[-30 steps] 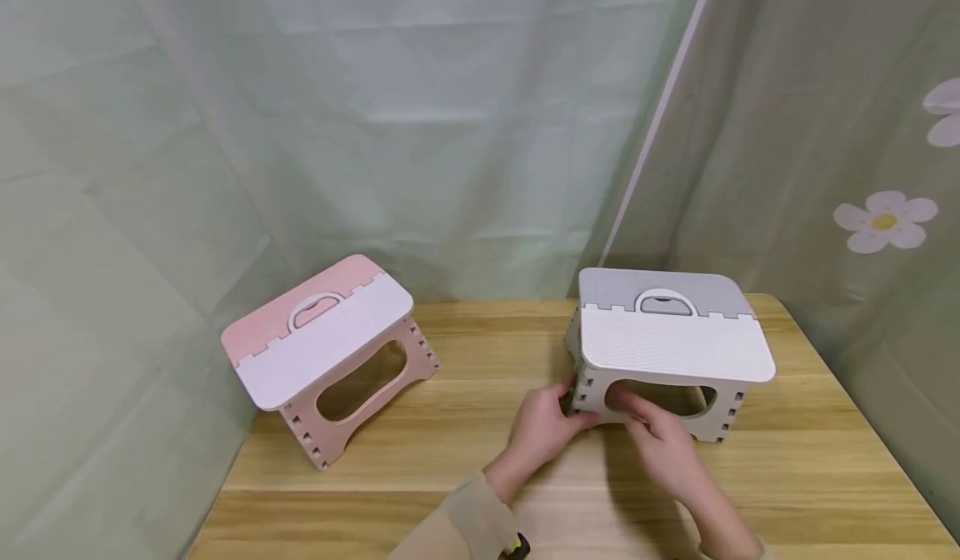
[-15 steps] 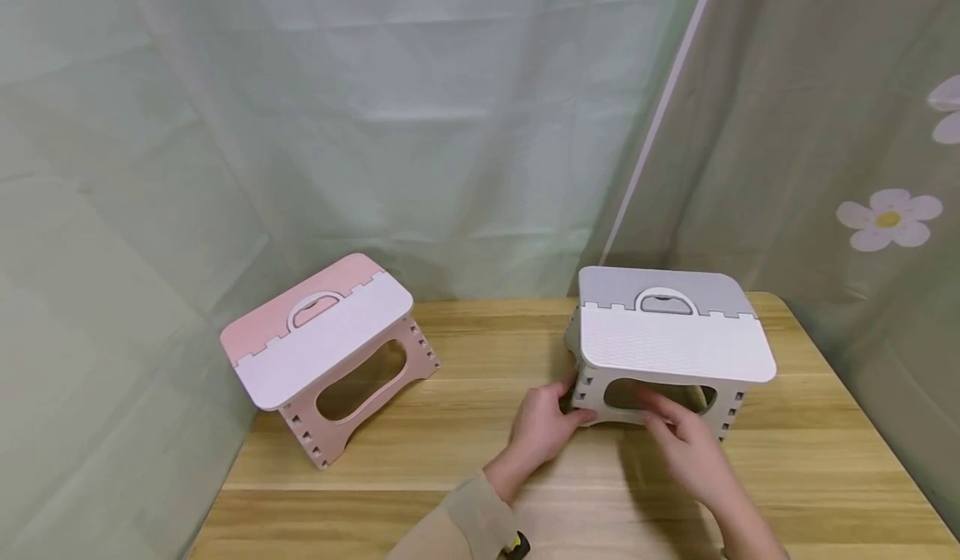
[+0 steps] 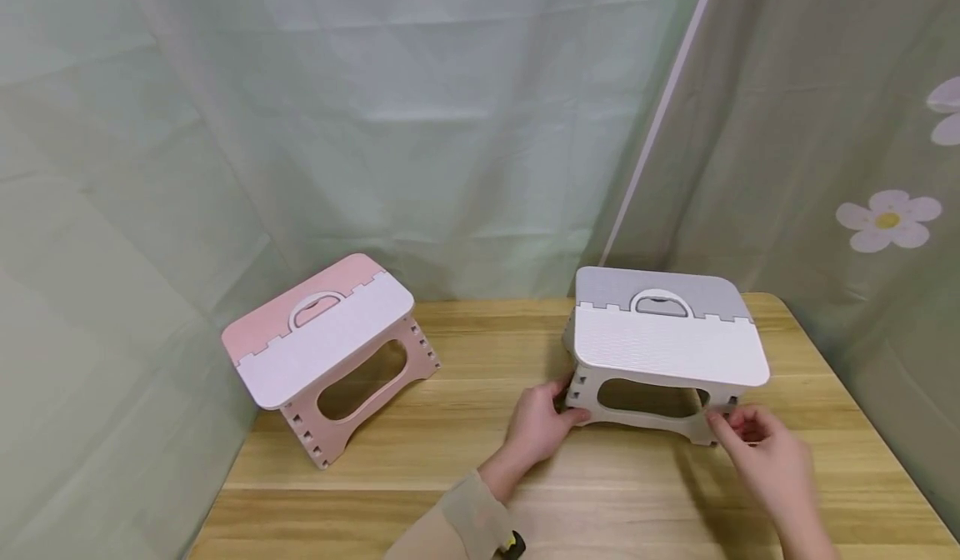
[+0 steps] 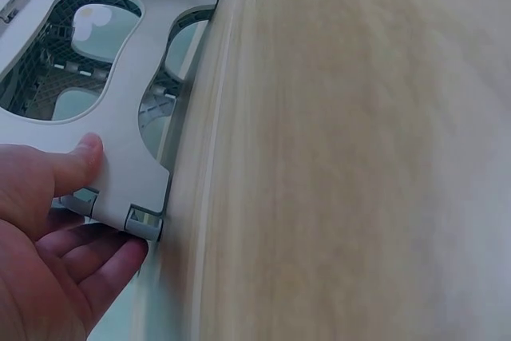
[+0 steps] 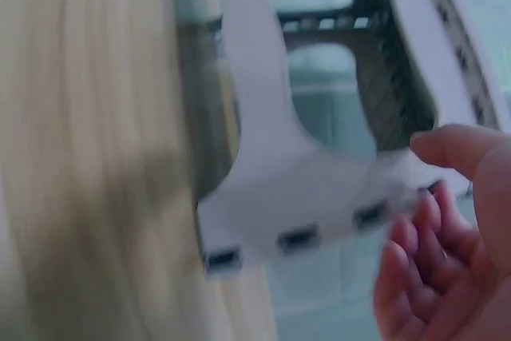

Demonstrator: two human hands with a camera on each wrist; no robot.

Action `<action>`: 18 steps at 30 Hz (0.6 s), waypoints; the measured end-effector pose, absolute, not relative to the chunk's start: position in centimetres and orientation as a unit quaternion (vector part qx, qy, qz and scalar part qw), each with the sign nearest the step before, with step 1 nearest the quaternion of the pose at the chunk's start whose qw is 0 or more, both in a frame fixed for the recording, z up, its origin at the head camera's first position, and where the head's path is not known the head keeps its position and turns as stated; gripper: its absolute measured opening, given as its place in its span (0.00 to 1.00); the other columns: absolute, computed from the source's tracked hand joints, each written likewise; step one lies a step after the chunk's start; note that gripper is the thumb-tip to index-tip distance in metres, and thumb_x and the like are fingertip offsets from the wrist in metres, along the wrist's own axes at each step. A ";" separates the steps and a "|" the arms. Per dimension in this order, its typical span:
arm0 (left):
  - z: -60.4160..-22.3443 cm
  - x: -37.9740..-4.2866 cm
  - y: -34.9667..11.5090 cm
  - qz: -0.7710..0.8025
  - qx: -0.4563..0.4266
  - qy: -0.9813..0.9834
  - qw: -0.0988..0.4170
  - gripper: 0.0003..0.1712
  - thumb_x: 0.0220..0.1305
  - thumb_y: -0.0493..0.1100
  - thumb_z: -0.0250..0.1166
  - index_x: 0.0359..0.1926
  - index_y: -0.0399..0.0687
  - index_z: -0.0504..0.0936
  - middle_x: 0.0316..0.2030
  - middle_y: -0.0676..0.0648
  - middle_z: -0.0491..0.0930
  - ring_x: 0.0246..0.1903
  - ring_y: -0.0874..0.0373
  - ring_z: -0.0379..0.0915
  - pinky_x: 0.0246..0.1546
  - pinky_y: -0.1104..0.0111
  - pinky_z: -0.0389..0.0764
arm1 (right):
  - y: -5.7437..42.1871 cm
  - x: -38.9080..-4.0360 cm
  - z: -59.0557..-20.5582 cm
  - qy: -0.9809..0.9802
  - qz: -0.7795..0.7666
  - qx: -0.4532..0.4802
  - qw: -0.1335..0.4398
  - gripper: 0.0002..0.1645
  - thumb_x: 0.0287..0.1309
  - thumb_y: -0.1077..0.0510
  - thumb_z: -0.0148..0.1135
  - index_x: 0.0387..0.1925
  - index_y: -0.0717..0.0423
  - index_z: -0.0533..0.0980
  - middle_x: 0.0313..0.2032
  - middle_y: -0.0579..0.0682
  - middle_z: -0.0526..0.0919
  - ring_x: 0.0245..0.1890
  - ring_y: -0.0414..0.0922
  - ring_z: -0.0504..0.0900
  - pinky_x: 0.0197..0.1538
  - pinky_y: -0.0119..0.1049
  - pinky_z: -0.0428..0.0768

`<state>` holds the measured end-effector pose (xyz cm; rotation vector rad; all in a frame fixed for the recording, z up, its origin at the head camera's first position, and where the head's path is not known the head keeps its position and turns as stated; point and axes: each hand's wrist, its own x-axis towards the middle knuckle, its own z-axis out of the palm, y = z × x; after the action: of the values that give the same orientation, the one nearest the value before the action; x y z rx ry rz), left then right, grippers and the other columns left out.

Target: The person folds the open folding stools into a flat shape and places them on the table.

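A grey and white folding step stool stands unfolded at the right of the table, its white carry handle lying in the middle of the top. My left hand grips its left front leg edge, thumb on the front panel and fingers round the side, as the left wrist view shows. At the opposite front corner my right hand has its thumb against the panel below the top and its fingers curled by the side edge; the right wrist view is blurred there. To the left stands a pink and white folding step stool, untouched.
The wooden table runs back to a pale green curtain. A darker curtain with white flowers hangs along the right side. The table's right edge lies a short way beyond the grey and white stool.
My right hand has moved out of the front opening of the grey and white stool to its right front edge. That stool has shifted slightly left. My left hand keeps its hold.
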<state>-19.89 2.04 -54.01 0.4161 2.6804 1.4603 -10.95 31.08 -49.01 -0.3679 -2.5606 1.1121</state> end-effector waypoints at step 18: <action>-54.1 -19.6 0.1 0.483 0.129 0.866 0.021 0.34 0.66 0.45 0.79 0.68 0.37 0.81 0.61 0.44 0.85 0.62 0.54 0.79 0.63 0.57 0.79 | 31.0 -12.8 -51.2 -0.913 0.407 -0.016 0.027 0.38 0.70 0.48 0.73 0.66 0.70 0.70 0.60 0.76 0.80 0.61 0.69 0.81 0.57 0.59 0.83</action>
<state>-19.59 0.07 -54.13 0.4007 2.6841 1.4992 -12.85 31.04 -51.16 -0.0488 -2.8200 1.2585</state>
